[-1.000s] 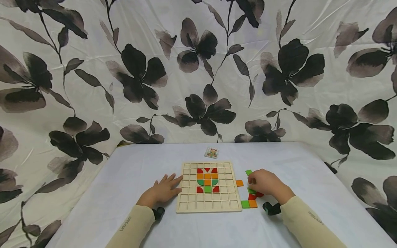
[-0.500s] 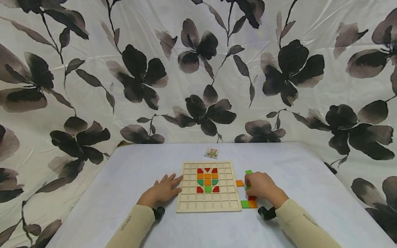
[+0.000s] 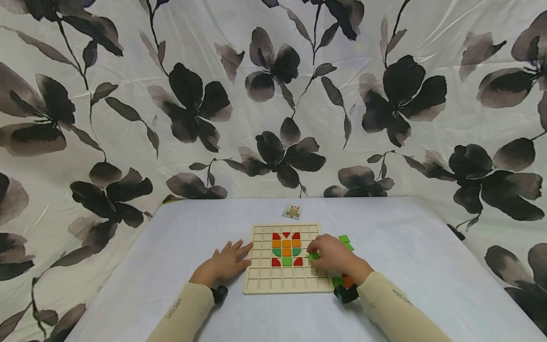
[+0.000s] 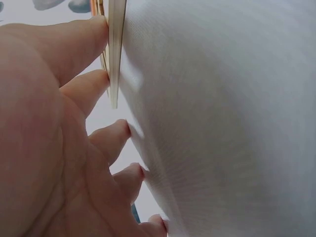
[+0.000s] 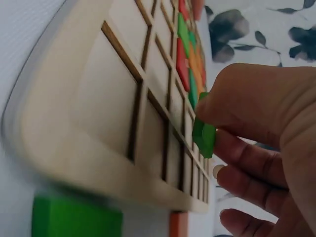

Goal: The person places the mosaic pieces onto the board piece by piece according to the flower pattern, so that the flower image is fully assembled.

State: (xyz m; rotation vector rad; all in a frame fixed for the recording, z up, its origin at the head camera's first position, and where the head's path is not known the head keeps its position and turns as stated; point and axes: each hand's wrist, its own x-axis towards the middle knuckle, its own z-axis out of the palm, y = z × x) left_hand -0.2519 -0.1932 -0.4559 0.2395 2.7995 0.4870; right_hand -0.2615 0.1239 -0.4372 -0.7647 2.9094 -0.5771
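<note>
Just right of the frame's centre in the head view, the right hand [image 3: 331, 255] pinches a small green tile [image 3: 314, 256] between thumb and fingertips and holds it low over the right-hand columns of the wooden grid board [image 3: 260, 280], beside the red, orange and green pattern [image 3: 286, 248] already seated in the middle cells. The right wrist view shows the green tile [image 5: 204, 138] tipped on edge above the dividers, so doing this well probably means levelling it first, lining its corners up with one cell, then lowering it straight down so it does not catch on a rib. Which cell it is meant for cannot be told from here. The left hand [image 3: 225, 262] lies spread and flat on the white table cover [image 3: 179, 237] at the board's left edge, fingertips [image 4: 101, 27] touching the rim; keeping that light brace likely stops the board sliding. Spare tiles [image 3: 344, 239] sit to the right of the board, and a small pattern card [image 3: 292, 211] lies above it.
</note>
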